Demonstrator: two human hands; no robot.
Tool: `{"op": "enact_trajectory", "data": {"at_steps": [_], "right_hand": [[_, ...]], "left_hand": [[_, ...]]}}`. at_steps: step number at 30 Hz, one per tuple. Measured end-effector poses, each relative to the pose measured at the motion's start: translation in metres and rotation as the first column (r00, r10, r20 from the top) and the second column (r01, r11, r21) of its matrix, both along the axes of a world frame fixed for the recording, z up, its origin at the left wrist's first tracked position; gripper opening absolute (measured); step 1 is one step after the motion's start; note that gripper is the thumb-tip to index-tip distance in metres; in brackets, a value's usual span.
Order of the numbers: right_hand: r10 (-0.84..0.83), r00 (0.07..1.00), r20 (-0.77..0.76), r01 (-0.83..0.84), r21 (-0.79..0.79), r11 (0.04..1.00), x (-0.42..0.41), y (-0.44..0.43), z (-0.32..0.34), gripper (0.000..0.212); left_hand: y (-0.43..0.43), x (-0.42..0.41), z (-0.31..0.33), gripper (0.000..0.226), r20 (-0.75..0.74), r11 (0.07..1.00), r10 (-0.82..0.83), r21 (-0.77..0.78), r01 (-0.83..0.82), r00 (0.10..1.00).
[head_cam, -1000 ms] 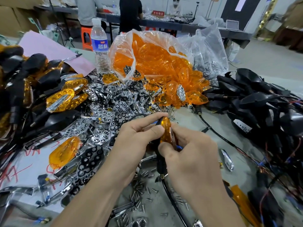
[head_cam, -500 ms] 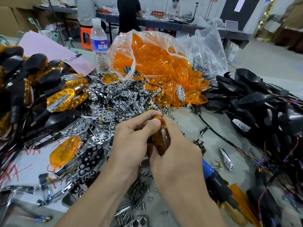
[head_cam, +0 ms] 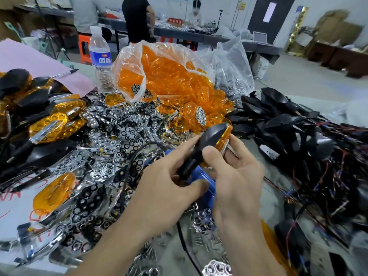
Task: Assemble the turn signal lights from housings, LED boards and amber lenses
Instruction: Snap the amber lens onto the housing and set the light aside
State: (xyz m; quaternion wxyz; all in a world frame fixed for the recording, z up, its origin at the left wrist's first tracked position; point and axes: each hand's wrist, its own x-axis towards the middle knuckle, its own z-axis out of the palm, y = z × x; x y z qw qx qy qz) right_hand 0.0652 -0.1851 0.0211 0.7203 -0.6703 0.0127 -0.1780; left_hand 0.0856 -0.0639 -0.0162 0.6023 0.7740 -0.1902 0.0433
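Both hands hold one turn signal light (head_cam: 211,140) above the table's middle: a black housing with an amber lens on its right edge, its black stem pointing down-left. My left hand (head_cam: 165,188) grips the stem between fingers and thumb. My right hand (head_cam: 237,176) holds the body, thumb pressed on the black housing, fingers behind the lens. A clear bag of amber lenses (head_cam: 169,80) stands behind. Chrome LED reflector boards (head_cam: 119,136) lie heaped to the left. Black housings with wires (head_cam: 288,124) pile at the right.
Finished amber-and-black lights (head_cam: 45,124) are stacked at far left. A water bottle (head_cam: 100,58) and pink paper (head_cam: 35,62) stand at the back left. A blue tool (head_cam: 203,176) lies under my hands. Loose screws (head_cam: 199,246) are scattered near the front edge. People work at a table behind.
The light has been turned and raised: its black housing back now faces me instead of the amber lens edge. My left hand shifted down onto the stem.
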Motion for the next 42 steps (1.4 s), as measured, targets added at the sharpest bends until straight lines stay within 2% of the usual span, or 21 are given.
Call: {"op": "enact_trajectory", "data": {"at_steps": [2,4,7,10,12,14,15,17,18,20,22,24,25,27,29,32,35,37,39,42], "right_hand": [[-0.004,1.0,-0.002,0.004,-0.001,1.0,0.002,-0.002,-0.006,0.029],[-0.012,1.0,-0.016,0.012,-0.004,1.0,0.005,-0.001,-0.015,0.035],[0.0,1.0,-0.022,0.001,0.037,0.999,0.009,0.003,-0.023,0.036],[0.092,0.995,-0.043,-0.086,0.108,0.99,0.014,-0.001,-0.025,0.032],[0.157,0.984,-0.083,-0.145,0.134,0.98,0.017,-0.013,-0.023,0.03],[0.243,0.963,-0.116,-0.229,0.12,0.966,0.019,-0.027,-0.019,0.031],[0.309,0.943,-0.124,-0.297,0.104,0.949,0.02,-0.034,-0.017,0.039],[0.433,0.888,-0.152,-0.431,0.051,0.901,0.02,-0.044,-0.016,0.061],[0.466,0.87,-0.161,-0.467,0.029,0.884,0.02,-0.047,-0.016,0.065],[0.479,0.864,-0.152,-0.483,0.014,0.875,0.019,-0.049,-0.016,0.06],[0.455,0.878,-0.148,-0.457,0.023,0.889,0.02,-0.051,-0.016,0.055],[0.41,0.898,-0.159,-0.41,0.037,0.911,0.02,-0.052,-0.017,0.051],[0.378,0.911,-0.166,-0.375,0.048,0.926,0.02,-0.053,-0.017,0.05],[0.313,0.935,-0.169,-0.302,0.084,0.949,0.021,-0.052,-0.018,0.049],[0.237,0.956,-0.173,-0.224,0.092,0.97,0.022,-0.052,-0.021,0.048],[0.122,0.976,-0.182,-0.095,0.148,0.984,0.025,-0.053,-0.024,0.045],[0.106,0.982,-0.158,-0.036,0.393,0.919,0.025,-0.051,-0.025,0.042],[0.17,0.978,-0.123,-0.085,0.509,0.857,0.024,-0.045,-0.026,0.036],[0.241,0.964,-0.109,-0.147,0.536,0.831,0.024,-0.033,-0.029,0.034],[0.339,0.931,-0.133,-0.212,0.561,0.8,0.023,-0.015,-0.033,0.04]], "left_hand": [[-0.006,-0.007,-0.001,0.089,0.087,0.979,0.143,0.131,-0.154,0.986],[-0.01,-0.012,-0.003,0.088,0.176,0.941,0.257,0.179,-0.288,0.95],[-0.012,-0.015,-0.003,0.082,0.37,0.858,0.342,0.251,-0.447,0.864],[-0.008,-0.014,-0.001,0.072,0.379,0.817,0.375,0.296,-0.495,0.846],[0.0,-0.007,0.001,0.069,0.27,0.858,0.313,0.33,-0.393,0.911],[0.011,0.002,0.002,0.062,0.154,0.934,0.183,0.283,-0.221,0.971],[0.016,0.005,0.003,0.059,0.117,0.958,0.117,0.249,-0.143,0.986],[0.025,0.012,0.004,0.054,0.046,0.982,-0.019,0.191,0.01,0.999],[0.028,0.014,0.004,0.052,0.014,0.982,-0.085,0.168,0.081,0.996],[0.033,0.017,0.004,0.049,-0.013,0.971,-0.172,0.167,0.172,0.985],[0.034,0.017,0.005,0.048,-0.005,0.962,-0.187,0.2,0.184,0.982],[0.031,0.017,0.003,0.045,0.023,0.972,-0.127,0.201,0.119,0.992],[0.03,0.016,0.001,0.046,0.046,0.978,-0.047,0.204,0.037,0.998],[0.027,0.015,-0.003,0.057,0.088,0.957,0.158,0.23,-0.175,0.983],[0.023,0.012,-0.006,0.072,0.149,0.911,0.293,0.256,-0.323,0.944],[0.017,0.008,-0.004,0.074,0.244,0.869,0.345,0.283,-0.406,0.907],[0.014,0.006,-0.008,0.053,0.249,0.884,0.357,0.219,-0.412,0.9],[0.009,0.006,-0.01,0.038,0.133,0.934,0.318,0.128,-0.335,0.939],[0.003,0.006,-0.006,0.026,-0.004,0.98,0.193,-0.045,-0.193,0.981],[0.002,0.006,-0.001,0.026,-0.079,0.962,0.066,-0.261,-0.084,0.995]]}}
